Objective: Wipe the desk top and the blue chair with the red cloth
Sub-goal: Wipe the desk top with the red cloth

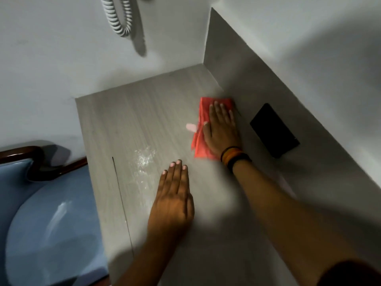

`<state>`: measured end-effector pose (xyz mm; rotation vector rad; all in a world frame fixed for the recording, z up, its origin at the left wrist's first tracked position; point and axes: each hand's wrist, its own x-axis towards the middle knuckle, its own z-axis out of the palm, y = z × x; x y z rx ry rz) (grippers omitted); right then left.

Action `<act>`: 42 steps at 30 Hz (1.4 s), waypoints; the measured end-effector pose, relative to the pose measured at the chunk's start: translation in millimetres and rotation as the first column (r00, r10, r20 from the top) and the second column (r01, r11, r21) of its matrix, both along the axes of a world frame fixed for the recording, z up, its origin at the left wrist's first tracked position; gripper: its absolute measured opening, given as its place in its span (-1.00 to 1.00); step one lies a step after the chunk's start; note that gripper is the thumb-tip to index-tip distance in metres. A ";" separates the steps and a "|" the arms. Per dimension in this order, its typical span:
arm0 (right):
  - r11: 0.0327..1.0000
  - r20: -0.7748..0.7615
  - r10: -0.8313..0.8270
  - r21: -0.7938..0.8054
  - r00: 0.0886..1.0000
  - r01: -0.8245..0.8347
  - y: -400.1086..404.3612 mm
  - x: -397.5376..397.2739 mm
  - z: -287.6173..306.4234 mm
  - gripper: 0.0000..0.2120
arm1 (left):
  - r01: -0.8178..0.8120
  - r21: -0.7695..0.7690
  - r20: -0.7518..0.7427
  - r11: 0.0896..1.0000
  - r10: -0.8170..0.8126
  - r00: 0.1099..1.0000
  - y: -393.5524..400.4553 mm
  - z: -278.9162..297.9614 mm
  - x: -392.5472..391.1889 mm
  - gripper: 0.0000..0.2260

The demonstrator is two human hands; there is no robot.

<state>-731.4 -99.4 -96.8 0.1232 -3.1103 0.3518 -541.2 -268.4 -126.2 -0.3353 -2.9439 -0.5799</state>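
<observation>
Pale grey wood-grain desk top (165, 112) set against a white wall, with both hands flat on it and the red cloth (203, 129) under the right one.

Seen from the head camera, the right hand (221, 129) lies palm down with fingers straight and together on the folded red cloth, pressing it to the desk top near the far right corner, just beside the grey side panel (257, 89) that carries a black rectangular plate (274, 130); its wrist wears dark and orange bands (234, 156). Nearer than the cloth, the left hand (174, 201) rests open and flat, holding nothing, just right of a white powdery smear (144, 162). Left of the desk stands the blue upholstered chair (47, 213) with dark wooden arms.
</observation>
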 end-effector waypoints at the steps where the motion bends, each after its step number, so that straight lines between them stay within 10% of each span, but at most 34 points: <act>1: 1.000 -0.019 0.010 -0.006 1.000 -0.010 1.8 26.3 -3.7 -0.30 | 0.000 0.005 -0.009 1.000 0.000 1.000 -0.7 -0.3 0.0 -0.41; 11: 0.999 0.042 0.032 0.018 0.999 -0.033 -10.2 -96.1 1.1 -0.30 | -0.019 -0.019 -0.012 1.000 0.019 1.000 -0.1 -2.5 -1.2 -0.41; 18: 1.000 -0.051 0.012 0.014 0.999 -0.011 -7.2 -19.9 -10.3 -0.30 | -0.006 -0.008 0.033 1.000 0.006 0.999 -1.2 0.7 -3.6 -0.42; 25: 0.999 0.024 0.012 0.035 1.000 -0.013 -17.4 -104.1 1.6 -0.30 | -0.018 -0.016 0.019 1.000 0.018 1.000 0.2 -0.7 -1.9 -0.41; 34: 0.999 -0.015 -0.036 0.014 0.999 0.036 -17.0 92.3 -8.1 -0.35 | -0.022 -0.012 0.068 1.000 0.023 0.997 -0.2 -2.2 -2.9 -0.43; 42: 0.997 0.033 -0.074 -0.012 0.997 0.075 -16.1 -26.8 3.6 -0.28 | 0.007 -0.021 0.073 1.000 -0.006 0.997 -1.4 1.4 -4.0 -0.41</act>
